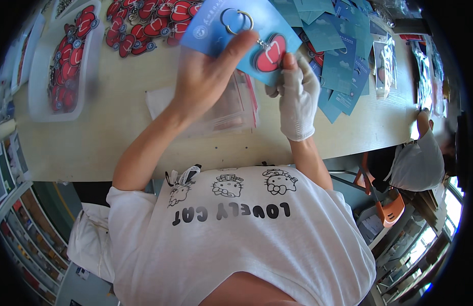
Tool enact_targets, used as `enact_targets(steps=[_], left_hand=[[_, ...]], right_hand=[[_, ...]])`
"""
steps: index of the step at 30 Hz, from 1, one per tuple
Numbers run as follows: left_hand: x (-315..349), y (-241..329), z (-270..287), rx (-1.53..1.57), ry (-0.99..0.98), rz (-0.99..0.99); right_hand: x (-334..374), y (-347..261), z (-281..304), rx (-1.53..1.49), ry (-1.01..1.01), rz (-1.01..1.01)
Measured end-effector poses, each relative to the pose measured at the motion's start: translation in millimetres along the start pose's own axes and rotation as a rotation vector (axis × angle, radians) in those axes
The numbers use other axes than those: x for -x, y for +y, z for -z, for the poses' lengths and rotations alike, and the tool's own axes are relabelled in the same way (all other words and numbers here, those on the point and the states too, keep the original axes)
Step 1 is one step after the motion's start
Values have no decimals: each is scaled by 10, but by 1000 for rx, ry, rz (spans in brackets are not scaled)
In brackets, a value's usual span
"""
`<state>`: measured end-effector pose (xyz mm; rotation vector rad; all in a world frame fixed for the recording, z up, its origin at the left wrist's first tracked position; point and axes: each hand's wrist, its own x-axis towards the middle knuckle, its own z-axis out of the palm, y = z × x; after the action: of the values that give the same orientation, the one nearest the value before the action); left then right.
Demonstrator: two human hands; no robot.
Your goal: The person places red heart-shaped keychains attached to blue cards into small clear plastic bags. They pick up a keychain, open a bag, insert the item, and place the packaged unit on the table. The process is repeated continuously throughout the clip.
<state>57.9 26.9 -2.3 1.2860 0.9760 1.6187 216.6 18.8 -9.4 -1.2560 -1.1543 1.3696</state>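
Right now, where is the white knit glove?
In the head view, the glove is on the right hand, upper right of centre, beside the red heart charm on the blue card.

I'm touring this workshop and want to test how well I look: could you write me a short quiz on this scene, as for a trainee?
1. Which hand wears the white glove?
2. True or false: the plastic tub stands left of the loose blue-green cards.
3. Fill in the blank: the blue card being held bears a red charm shaped like a ____.

Key: 1. The right hand. 2. True. 3. Heart.
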Motion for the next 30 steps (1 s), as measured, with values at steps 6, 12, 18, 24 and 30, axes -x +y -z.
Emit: enact_targets(steps=[6, 12, 18, 24, 30], left_hand=[[146, -99, 739, -1125, -500, -64], [137, -143, 767, -844, -568, 245], [138, -177, 850, -680, -442, 183], [80, -213, 1033, -515, -489, 429], [52, -133, 1061, -372, -416, 543]], right_hand=[[-226, 48, 376, 30, 262, 187], [-280, 154, 449, 72, 271, 157], [-306, 178, 499, 163, 203, 161], [-328, 161, 663, 298, 130, 165], [-370, 147, 667, 290, 171, 242]])
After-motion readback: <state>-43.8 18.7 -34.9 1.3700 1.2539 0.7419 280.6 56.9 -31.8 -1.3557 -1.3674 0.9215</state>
